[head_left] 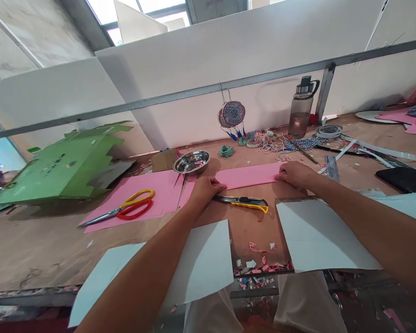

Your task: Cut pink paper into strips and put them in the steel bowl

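A long pink strip of paper or foam (247, 176) lies across the table in front of me, held at both ends. At its left end, my left hand (208, 188) pinches the edge with the fingers closed. My right hand (294, 175) grips the opposite end between thumb and fingers. Just below the strip, near my left fingertips, rests a yellow and black utility knife (246, 202). Larger pink sheets (168, 189) lie left of my left hand, and scissors (125, 208) with yellow and red handles sit on them.
A steel bowl (192, 163) with small pink bits stands behind my left hand. Green cut sheets (58, 166) are stacked at left. White boards (204, 259) lie along the front edge. Farther back are a water bottle (301, 111), tangled cords (268, 141) and a tape roll (329, 131).
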Demonstrator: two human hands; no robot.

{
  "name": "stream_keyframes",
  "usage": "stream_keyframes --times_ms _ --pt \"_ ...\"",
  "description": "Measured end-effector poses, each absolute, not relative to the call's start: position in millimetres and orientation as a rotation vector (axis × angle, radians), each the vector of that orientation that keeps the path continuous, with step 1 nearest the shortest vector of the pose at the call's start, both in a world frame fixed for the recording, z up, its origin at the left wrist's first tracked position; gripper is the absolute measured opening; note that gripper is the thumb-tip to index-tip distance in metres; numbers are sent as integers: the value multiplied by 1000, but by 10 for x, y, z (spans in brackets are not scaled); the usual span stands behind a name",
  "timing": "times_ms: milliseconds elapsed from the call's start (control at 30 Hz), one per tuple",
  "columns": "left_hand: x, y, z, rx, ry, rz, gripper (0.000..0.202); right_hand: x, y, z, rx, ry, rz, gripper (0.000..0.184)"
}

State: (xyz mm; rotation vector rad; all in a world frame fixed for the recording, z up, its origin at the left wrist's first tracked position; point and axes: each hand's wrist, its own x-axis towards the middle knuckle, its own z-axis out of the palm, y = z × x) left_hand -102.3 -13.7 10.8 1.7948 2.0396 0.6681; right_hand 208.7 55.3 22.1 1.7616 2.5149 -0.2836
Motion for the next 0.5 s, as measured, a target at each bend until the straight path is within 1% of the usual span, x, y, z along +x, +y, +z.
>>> stream_keyframes --times_ms 100,500 --pt "-1060 -192 145 1767 2033 702 16 2092 577 214 1741 2511 -280 36" --pt "-1060 -204 195 1722 2080 644 18 2110 619 176 1730 2512 -274 37"
